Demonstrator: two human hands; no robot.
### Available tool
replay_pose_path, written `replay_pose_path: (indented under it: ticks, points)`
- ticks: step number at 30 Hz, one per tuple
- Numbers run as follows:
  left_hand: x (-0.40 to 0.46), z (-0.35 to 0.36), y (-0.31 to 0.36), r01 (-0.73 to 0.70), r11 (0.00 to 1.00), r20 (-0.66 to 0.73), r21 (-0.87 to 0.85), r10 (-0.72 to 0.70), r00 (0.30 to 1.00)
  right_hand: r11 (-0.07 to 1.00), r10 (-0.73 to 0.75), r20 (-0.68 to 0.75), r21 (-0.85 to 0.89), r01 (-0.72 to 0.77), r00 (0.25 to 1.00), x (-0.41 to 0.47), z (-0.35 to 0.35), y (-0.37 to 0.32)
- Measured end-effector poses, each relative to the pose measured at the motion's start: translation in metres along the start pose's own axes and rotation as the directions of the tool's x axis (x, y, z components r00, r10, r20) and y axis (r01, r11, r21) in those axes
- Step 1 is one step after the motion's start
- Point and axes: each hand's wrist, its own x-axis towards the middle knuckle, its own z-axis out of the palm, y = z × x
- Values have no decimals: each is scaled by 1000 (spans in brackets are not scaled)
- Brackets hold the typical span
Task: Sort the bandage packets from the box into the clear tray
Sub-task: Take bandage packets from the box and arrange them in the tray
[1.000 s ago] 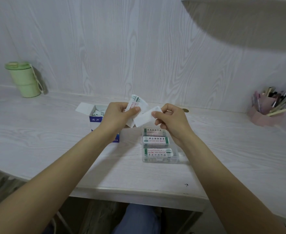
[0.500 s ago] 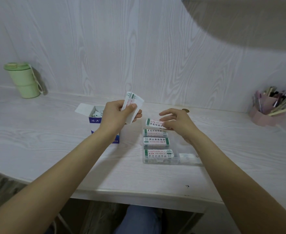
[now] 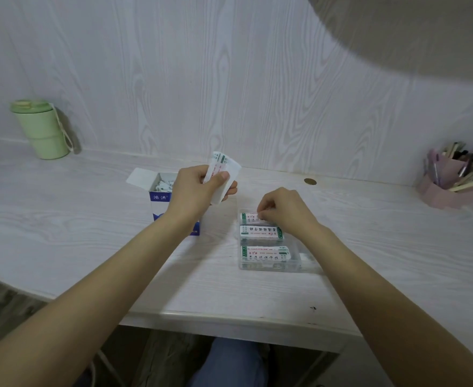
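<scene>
Green cup (image 3: 43, 129) is sitting far left. Box (image 3: 161, 201) is standing open, and just right of it the left hand (image 3: 199, 188) is gripping a few packets (image 3: 222, 169). Right hand (image 3: 282, 212) is pinching a packet (image 3: 248, 217) at the tray (image 3: 268, 266)'s far compartment; pen holder (image 3: 450, 181) is sitting far right.

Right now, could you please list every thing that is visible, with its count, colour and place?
desk: one, whitish wood grain, under everything
cup with lid: one, light green, far left by the wall
box: one, blue and white, open, behind the left wrist
clear tray: one, transparent, centre of the desk
packets in tray: three stacks visible, white with green print, in a row
held packets: a few, white, raised over the box side
pen holder: one, pink, full of pens, far right
left hand: grips the held packets
right hand: pinches the farthest packet in the tray
</scene>
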Motion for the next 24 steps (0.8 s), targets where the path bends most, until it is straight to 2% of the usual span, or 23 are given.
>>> replay_pose_path:
  ticks: [7, 9, 10, 12, 13, 14, 16, 18, 19, 21, 23, 24]
  points:
    - [-3, 0, 5, 33, 999, 35, -22, -33, 999, 999, 14, 36, -49, -12, 999, 2, 1, -6]
    - [-4, 0, 6, 55, 998, 57, -44, -52, 997, 997, 3, -60, 82, 2, 998, -1, -3, -9]
    - [-4, 0, 6, 63, 997, 65, -47, -60, 996, 969, 19, -115, 246, 10, 993, -4, -7, -13]
    - [-5, 0, 6, 72, 997, 97, -31, -69, 993, 781, 69, -116, 624, 19, 991, -10, -17, -22]
    - [-7, 1, 7, 77, 997, 126, -24, -74, 989, 675, 62, -77, 738, 15, 995, -13, -22, -26]
    - [-8, 2, 7, 87, 996, 162, -25, -82, 983, 616, 39, -46, 788, 13, 998, -15, -26, -28]
    - [-11, 5, 7, 118, 992, 226, -48, -104, 969, 598, -4, -25, 801, 22, 1000, -18, -29, -30]
    - [-12, 8, 8, 135, 988, 233, -70, -116, 966, 571, 15, -19, 821, 7, 1000, -18, -30, -29]
    - [-11, 8, 8, 138, 987, 212, -75, -120, 970, 524, 48, -18, 852, -10, 999, -17, -30, -27]
    - [-9, 6, 7, 136, 989, 142, -62, -127, 982, 356, 136, -3, 934, -46, 991, -17, -30, -22]
    - [-6, 2, 6, 128, 991, 86, -41, -124, 989, 164, 162, 41, 984, -68, 986, -16, -31, -13]
    - [-5, 1, 5, 118, 992, 70, -35, -116, 991, 111, 164, 57, 991, -76, 985, -17, -31, -9]
